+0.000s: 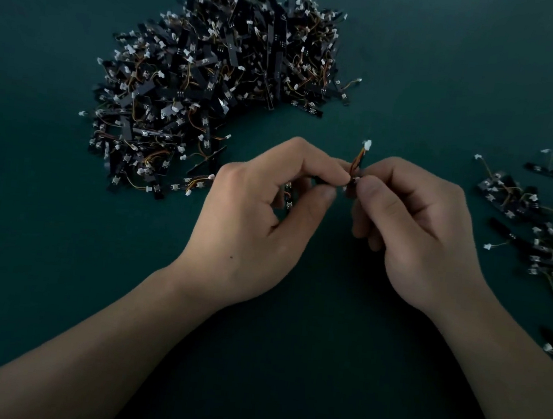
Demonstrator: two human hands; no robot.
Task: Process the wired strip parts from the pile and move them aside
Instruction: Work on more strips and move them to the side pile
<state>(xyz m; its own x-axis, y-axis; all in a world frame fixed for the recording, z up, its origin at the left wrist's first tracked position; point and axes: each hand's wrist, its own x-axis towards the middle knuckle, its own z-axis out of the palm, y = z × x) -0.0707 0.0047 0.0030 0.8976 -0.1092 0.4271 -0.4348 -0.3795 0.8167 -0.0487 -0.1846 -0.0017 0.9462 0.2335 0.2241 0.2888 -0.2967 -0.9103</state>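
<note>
HANDS AT WORK: A heaped pile [209,89] of black wired strip parts lies on the dark green tabletop [25,251], up and to the left of the left grip [261,214], with its nearest stragglers just beside the knuckles. The left grip is closed on one strip part [352,182], pinched between thumb and forefinger. What looks like the rest of the dark strip shows in the hollow under the curled fingers. The part sits between the two grips. Its short wire tail [359,159] rises from the meeting point and ends in a white connector [366,143] just above the right grip [412,230]. The right grip is likewise closed on the part, its thumb and forefinger tips nipping it hard against the left grip's fingertips. Well to the right of the right grip lies a looser scatter of set-aside parts [545,237], far smaller than the pile, so the job appears to be in its early stretch. The risks, as judged here: both pinches bear on a very small piece, and a twist or pull that loads the thin wires rather than the strip could tear them at the joint, while a slip would drop the piece between the grips
</note>
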